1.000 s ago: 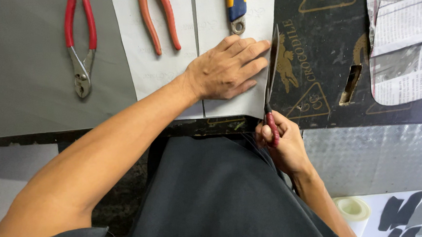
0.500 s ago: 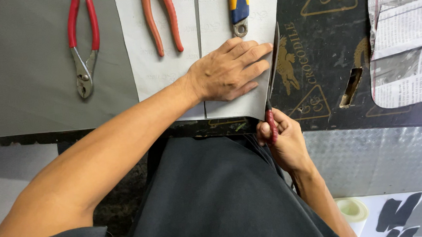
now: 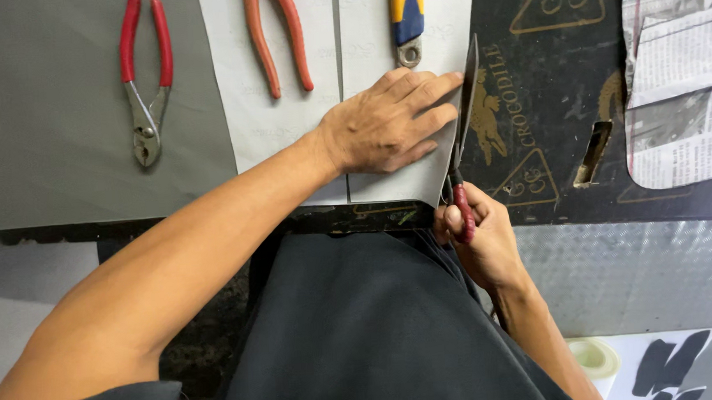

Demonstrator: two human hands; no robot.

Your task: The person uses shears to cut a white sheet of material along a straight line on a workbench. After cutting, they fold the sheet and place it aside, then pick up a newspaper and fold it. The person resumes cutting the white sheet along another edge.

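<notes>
My left hand [image 3: 388, 124] lies flat, fingers spread, on a pale grey sheet [image 3: 285, 122] near its right edge. My right hand [image 3: 478, 242] grips the red handles of large scissors [image 3: 464, 107]. The long dark blades point away from me and run along the sheet's right edge, just beside my left fingertips. The sheet rests on a dark mat [image 3: 552, 171] with gold triangle and animal prints.
Red-handled pliers [image 3: 144, 81] lie on a darker grey sheet at the left. Orange-handled pliers [image 3: 276, 36] and a blue-and-yellow wrench [image 3: 405, 16] lie on the pale sheet. Newspaper [image 3: 682, 73] sits at the right. A tape roll [image 3: 594, 357] lies on the floor by my right forearm.
The scissors and my right hand have edged slightly forward along the sheet's edge. My left hand stays pressed on the sheet.
</notes>
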